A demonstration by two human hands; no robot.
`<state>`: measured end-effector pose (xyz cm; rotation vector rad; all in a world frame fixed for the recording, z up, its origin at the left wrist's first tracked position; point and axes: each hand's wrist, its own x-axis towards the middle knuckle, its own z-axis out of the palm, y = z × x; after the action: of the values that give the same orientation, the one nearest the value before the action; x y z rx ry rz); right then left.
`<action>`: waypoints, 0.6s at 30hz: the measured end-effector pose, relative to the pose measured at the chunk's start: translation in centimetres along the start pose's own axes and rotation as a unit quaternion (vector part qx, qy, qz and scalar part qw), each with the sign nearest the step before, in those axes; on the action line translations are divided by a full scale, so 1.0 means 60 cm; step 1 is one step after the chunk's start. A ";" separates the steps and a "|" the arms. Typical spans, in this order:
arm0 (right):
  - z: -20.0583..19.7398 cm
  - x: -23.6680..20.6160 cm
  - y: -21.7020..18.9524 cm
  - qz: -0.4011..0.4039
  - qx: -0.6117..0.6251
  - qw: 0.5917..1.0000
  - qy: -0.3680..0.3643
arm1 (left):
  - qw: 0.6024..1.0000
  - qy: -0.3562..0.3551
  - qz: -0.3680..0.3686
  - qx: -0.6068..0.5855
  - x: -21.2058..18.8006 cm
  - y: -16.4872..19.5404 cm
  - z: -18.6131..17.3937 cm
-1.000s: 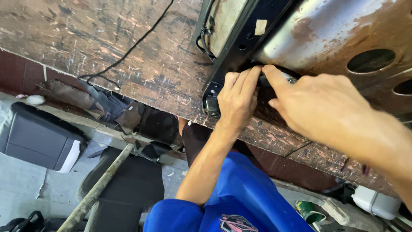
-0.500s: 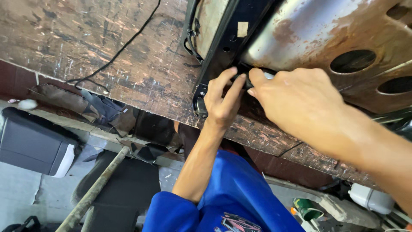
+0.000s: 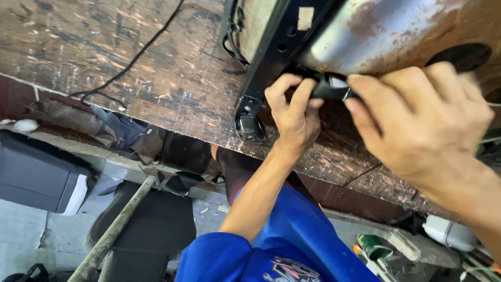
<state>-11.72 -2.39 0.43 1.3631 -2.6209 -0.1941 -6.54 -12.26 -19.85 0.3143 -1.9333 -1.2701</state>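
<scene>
Both hands sit closer together than half a second ago, when the right hand lay flat over the part; now it has drawn back to one end. The left hand (image 3: pixel 295 117) curls its fingers (image 3: pixel 302 96) over a small black connector (image 3: pixel 331 87), thumb below, pressed together on it. The right hand (image 3: pixel 422 120) pinches the same connector from the opposite end, fingertips closed on a pale tab there. This connector lies between the two grips, tucked under the lower edge of a black frame rail (image 3: pixel 276 57) and a rusty steel pan (image 3: pixel 386 31). Its long axis runs from one hand to the other, roughly along the pan's edge. Neither hand is nearer; both touch it. Just below the left grip, a black mounting foot (image 3: pixel 249 122) rests on the worn wooden bench (image 3: pixel 156 78).
</scene>
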 end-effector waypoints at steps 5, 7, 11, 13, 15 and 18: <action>0.026 -0.028 -0.013 -0.024 -0.058 0.997 0.037 | 0.999 -0.041 -0.034 0.003 0.001 0.015 -0.017; 0.036 -0.037 -0.016 -0.018 -0.070 0.996 0.046 | 0.999 -0.045 -0.020 0.002 0.003 0.017 -0.024; 0.051 -0.045 -0.011 -0.023 -0.078 0.994 0.068 | 1.000 -0.020 0.013 -0.020 -0.002 0.017 -0.015; 0.056 -0.043 -0.006 -0.027 -0.081 0.993 0.078 | 0.999 0.004 0.017 -0.050 -0.006 0.013 -0.002; 0.057 -0.042 -0.003 -0.035 -0.094 0.992 0.079 | 0.998 0.000 -0.016 -0.057 -0.010 0.008 0.007; 0.057 -0.031 -0.002 -0.046 -0.124 0.987 0.092 | 0.997 -0.011 -0.041 -0.065 -0.013 0.009 0.007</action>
<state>-11.31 -0.81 -3.11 1.3461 -2.2969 -0.3756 -6.22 -11.26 -19.84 0.3166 -1.8633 -1.4506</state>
